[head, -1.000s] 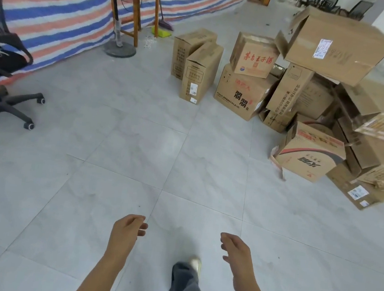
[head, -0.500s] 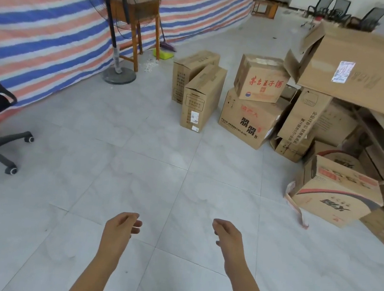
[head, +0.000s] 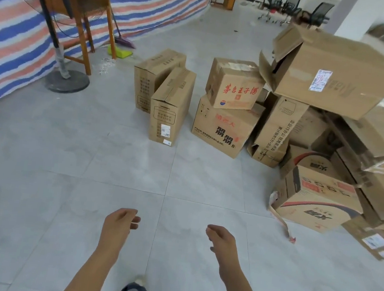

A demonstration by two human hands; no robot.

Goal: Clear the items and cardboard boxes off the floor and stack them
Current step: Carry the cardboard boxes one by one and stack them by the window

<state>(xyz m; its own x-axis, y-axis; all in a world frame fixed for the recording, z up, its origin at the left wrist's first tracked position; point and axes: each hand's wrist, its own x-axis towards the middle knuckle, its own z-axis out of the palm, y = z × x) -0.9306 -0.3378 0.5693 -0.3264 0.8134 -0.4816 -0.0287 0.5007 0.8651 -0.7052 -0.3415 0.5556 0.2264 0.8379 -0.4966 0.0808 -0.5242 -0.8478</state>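
Cardboard boxes are piled on the tiled floor ahead and to the right. Two tall narrow boxes (head: 170, 104) stand upright side by side. Right of them a small box with red characters (head: 234, 85) sits on a wider box (head: 222, 127). A big open box (head: 335, 71) tops the heap at the right. A red-striped box (head: 313, 200) lies at the heap's front. My left hand (head: 118, 224) and my right hand (head: 222, 241) hang loosely curled over bare floor, holding nothing, well short of the boxes.
A standing fan (head: 62, 30) and a wooden stool (head: 86, 14) stand at the left by a striped tarp wall (head: 10, 31). A green dustpan (head: 120, 51) lies behind them. Office chairs (head: 292, 8) stand far back. A torn strip (head: 283, 224) trails from the red-striped box.
The view has moved forward toward the boxes, which now look larger and nearer. The black office chair at the left has left the view. Both hands stay loosely curled, holding nothing.
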